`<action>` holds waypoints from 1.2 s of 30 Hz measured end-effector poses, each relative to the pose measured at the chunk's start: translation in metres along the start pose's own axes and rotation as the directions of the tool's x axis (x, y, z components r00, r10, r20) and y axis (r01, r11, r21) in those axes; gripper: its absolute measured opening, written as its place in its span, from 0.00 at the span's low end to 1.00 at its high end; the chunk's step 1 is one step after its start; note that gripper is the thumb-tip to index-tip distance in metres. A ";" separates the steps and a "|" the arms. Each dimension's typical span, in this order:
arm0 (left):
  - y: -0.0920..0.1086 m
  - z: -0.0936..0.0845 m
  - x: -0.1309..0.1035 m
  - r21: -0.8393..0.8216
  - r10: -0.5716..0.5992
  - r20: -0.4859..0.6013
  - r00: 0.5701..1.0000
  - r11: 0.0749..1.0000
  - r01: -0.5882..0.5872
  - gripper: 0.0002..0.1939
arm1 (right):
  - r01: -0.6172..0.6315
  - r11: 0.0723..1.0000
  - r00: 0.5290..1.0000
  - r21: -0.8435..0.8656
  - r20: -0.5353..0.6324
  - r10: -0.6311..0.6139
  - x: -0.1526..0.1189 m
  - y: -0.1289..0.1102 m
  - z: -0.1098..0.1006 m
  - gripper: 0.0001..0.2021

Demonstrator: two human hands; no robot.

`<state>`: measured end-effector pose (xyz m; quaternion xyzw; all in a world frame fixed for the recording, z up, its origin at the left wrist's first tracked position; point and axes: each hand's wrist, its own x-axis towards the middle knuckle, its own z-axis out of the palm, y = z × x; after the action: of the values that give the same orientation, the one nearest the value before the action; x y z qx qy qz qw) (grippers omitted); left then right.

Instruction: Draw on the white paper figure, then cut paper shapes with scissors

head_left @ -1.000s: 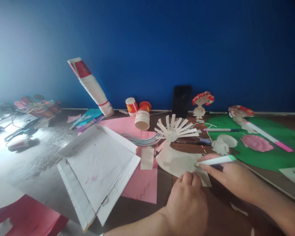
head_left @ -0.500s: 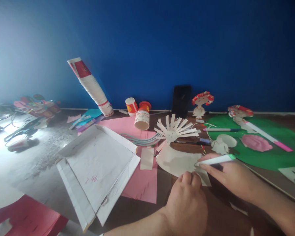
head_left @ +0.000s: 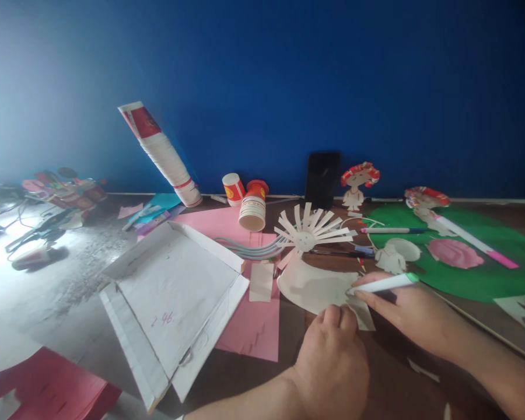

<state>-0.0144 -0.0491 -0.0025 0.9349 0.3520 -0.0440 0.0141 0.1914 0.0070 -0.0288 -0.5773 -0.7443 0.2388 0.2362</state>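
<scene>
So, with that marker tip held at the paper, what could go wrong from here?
The left hand lies close to the tip of the marker, so a slip of the right hand might ink it.
The left end of the white paper looks unheld, so it could swivel.
The fringed paper figure sits by the paper's upper edge and might get knocked if the sheet shifts.

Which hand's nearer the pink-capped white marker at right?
Right. The right hand is lower and left of the pink-capped white marker in view; the left hand is farther left and lower.
</scene>
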 end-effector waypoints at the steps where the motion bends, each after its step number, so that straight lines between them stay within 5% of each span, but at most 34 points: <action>1: 0.000 0.000 0.000 0.006 0.002 0.002 1.000 1.000 -0.002 0.17 | 0.001 1.000 1.000 0.001 0.000 -0.001 0.000 -0.001 0.000 0.12; 36: 0.000 -0.001 0.000 0.044 0.013 -0.001 1.000 0.999 -0.013 0.17 | -0.004 1.000 1.000 0.029 0.024 0.003 0.003 -0.005 -0.001 0.15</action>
<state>-0.0145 -0.0491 -0.0012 0.9372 0.3451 -0.0510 -0.0067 0.1877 0.0095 -0.0244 -0.5722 -0.7426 0.2568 0.2351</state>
